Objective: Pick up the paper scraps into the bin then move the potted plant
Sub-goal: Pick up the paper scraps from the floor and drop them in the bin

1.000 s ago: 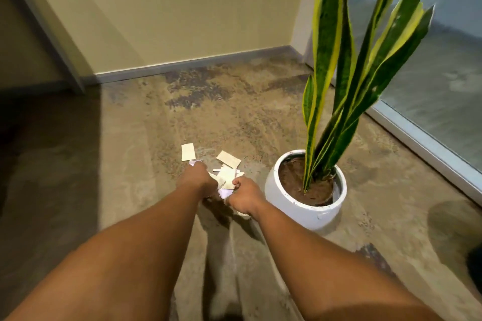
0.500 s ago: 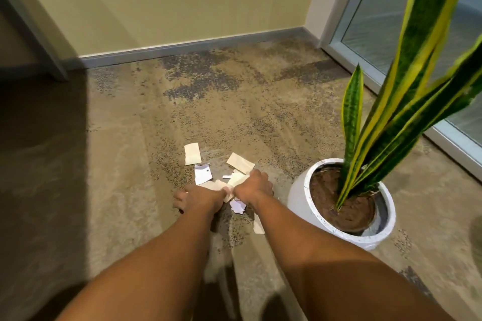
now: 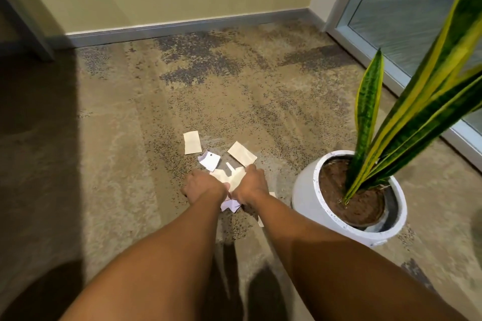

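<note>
Several paper scraps lie on the carpet in the middle of the view: a cream one [image 3: 192,142] at the back left, a white one with a dot [image 3: 209,161], a cream one [image 3: 241,153] at the back right. My left hand [image 3: 204,186] and my right hand [image 3: 249,185] are side by side over the pile, both closed on scraps [image 3: 229,178] bunched between them. More scraps [image 3: 230,205] poke out beneath the hands. The potted plant, a white round pot [image 3: 303,185] with tall green-yellow leaves [image 3: 367,112], stands just right of my right hand.
Patterned carpet [image 3: 234,86] spreads to a yellow wall with a grey skirting board [image 3: 182,27] at the back. A glass door or window [image 3: 407,8] runs along the right. A dark shadowed area fills the left side. No bin is in view.
The view has shifted left and closer, so the pot now sits further right. Both hands have come together low on the pile and gathered scraps between them.
</note>
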`<state>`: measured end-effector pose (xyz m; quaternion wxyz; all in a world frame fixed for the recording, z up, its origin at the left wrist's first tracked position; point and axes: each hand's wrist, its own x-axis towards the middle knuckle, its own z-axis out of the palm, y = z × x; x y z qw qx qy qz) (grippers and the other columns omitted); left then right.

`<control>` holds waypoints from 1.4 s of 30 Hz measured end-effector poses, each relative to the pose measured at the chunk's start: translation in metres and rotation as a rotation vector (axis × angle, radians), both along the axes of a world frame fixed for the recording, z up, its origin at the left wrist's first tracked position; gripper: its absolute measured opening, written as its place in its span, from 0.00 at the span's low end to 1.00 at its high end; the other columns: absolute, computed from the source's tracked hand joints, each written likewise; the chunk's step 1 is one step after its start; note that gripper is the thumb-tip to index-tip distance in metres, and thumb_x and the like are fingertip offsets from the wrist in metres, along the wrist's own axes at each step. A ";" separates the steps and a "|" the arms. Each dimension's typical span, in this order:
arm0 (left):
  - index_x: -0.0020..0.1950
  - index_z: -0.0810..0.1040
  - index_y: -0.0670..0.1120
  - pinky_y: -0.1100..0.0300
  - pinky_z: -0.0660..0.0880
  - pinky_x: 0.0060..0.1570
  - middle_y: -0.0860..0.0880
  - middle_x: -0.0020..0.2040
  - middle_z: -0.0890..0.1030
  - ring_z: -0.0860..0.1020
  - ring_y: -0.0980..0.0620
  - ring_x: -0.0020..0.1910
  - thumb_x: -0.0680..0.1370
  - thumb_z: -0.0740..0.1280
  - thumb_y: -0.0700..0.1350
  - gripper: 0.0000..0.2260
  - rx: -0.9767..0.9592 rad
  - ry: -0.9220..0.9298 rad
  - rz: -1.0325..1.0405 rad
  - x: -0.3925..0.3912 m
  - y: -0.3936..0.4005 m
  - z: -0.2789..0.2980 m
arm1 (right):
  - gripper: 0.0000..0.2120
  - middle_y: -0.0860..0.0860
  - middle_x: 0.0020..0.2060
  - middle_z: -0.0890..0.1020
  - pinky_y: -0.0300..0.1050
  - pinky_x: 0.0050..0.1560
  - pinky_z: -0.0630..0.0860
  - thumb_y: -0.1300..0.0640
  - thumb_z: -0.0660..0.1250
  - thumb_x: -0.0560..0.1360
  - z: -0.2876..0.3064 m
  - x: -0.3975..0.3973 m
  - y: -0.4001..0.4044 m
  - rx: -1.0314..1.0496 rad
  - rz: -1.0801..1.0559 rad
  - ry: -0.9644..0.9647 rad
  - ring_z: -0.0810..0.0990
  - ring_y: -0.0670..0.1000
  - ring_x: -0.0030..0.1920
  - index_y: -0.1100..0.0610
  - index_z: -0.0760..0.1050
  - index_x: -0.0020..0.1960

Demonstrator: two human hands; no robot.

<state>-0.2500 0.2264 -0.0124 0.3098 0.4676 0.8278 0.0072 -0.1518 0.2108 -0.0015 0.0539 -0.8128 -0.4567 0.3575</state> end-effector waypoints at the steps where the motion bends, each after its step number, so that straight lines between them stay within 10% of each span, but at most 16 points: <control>1: 0.68 0.71 0.40 0.53 0.76 0.59 0.43 0.65 0.77 0.76 0.45 0.64 0.68 0.78 0.56 0.35 -0.017 -0.051 0.029 0.000 0.001 -0.001 | 0.38 0.59 0.68 0.68 0.51 0.68 0.73 0.54 0.78 0.69 0.002 0.000 -0.001 -0.010 -0.017 0.014 0.72 0.60 0.67 0.58 0.63 0.73; 6: 0.51 0.79 0.38 0.55 0.82 0.48 0.42 0.51 0.84 0.84 0.45 0.48 0.71 0.77 0.46 0.16 -0.065 -0.162 0.031 0.005 -0.008 0.004 | 0.32 0.59 0.63 0.76 0.51 0.60 0.79 0.60 0.74 0.71 0.008 -0.002 -0.011 -0.003 -0.072 0.081 0.77 0.61 0.63 0.58 0.65 0.72; 18: 0.51 0.78 0.36 0.62 0.75 0.24 0.43 0.39 0.81 0.80 0.47 0.34 0.76 0.71 0.46 0.13 -0.202 -0.253 -0.043 0.014 -0.033 0.036 | 0.22 0.57 0.60 0.80 0.47 0.52 0.80 0.62 0.67 0.74 0.032 0.019 -0.062 0.081 -0.111 0.191 0.80 0.60 0.57 0.53 0.71 0.68; 22: 0.59 0.78 0.37 0.54 0.79 0.55 0.42 0.52 0.80 0.80 0.45 0.53 0.77 0.71 0.49 0.19 -0.175 -0.266 -0.089 0.010 -0.034 0.050 | 0.28 0.57 0.62 0.79 0.46 0.49 0.78 0.60 0.73 0.73 0.045 0.029 -0.074 0.094 -0.075 0.215 0.80 0.59 0.60 0.54 0.69 0.71; 26: 0.67 0.73 0.37 0.55 0.75 0.65 0.41 0.62 0.79 0.78 0.46 0.63 0.80 0.68 0.50 0.22 -0.169 -0.294 -0.099 0.009 -0.038 0.068 | 0.28 0.56 0.62 0.79 0.48 0.55 0.79 0.59 0.73 0.72 0.062 0.041 -0.087 0.127 -0.031 0.225 0.79 0.58 0.60 0.55 0.70 0.70; 33: 0.44 0.73 0.41 0.70 0.70 0.23 0.49 0.34 0.70 0.69 0.58 0.21 0.80 0.68 0.43 0.09 -0.314 -0.566 -0.076 0.021 -0.053 0.098 | 0.24 0.55 0.61 0.81 0.42 0.55 0.75 0.59 0.72 0.71 0.095 0.074 -0.113 0.215 0.000 0.225 0.80 0.56 0.60 0.54 0.74 0.66; 42: 0.51 0.83 0.42 0.70 0.79 0.37 0.50 0.44 0.86 0.80 0.59 0.43 0.73 0.75 0.41 0.08 -0.497 -0.798 -0.192 0.043 -0.070 0.141 | 0.18 0.53 0.53 0.83 0.43 0.49 0.77 0.59 0.73 0.68 0.138 0.124 -0.155 0.265 0.060 0.260 0.81 0.54 0.53 0.52 0.78 0.57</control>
